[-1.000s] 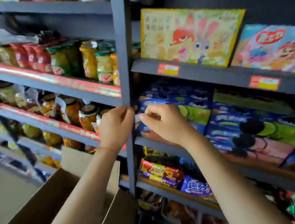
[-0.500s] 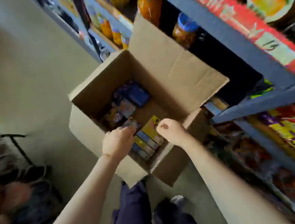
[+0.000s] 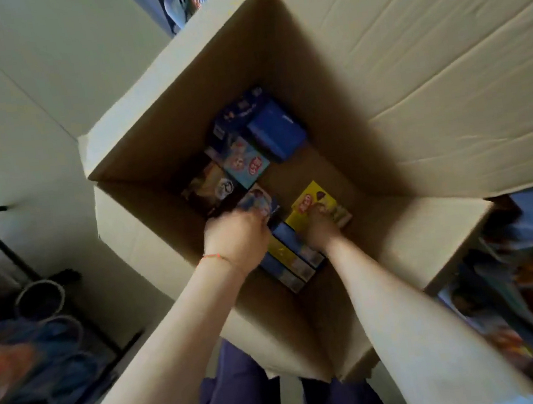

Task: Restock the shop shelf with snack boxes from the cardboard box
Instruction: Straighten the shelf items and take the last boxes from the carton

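I look straight down into an open cardboard box [image 3: 138, 150] on the floor. Several snack boxes lie at its bottom, among them a dark blue box [image 3: 275, 130], a light blue box [image 3: 247, 164] and a brown one [image 3: 206, 187]. My left hand [image 3: 237, 239] is deep in the box, fingers curled round a pale blue snack box [image 3: 256, 201]. My right hand [image 3: 320, 228] grips the near end of a yellow snack box [image 3: 315, 202]. A row of blue and yellow boxes [image 3: 290, 259] stands on edge between my wrists.
The box's big flap [image 3: 426, 64] stands open toward the shelf at the right. Blurred coloured packs [image 3: 523, 304] fill the low shelf at right. A black wire rack with bagged goods [image 3: 34, 347] stands at left on the pale floor [image 3: 10, 99]. My dark trouser legs [image 3: 249, 398] are below.
A second ago both hands were at the blue boxes on the shelf. I have since bent down, and both hands have gone deeper into the cardboard box and closed on snack boxes.
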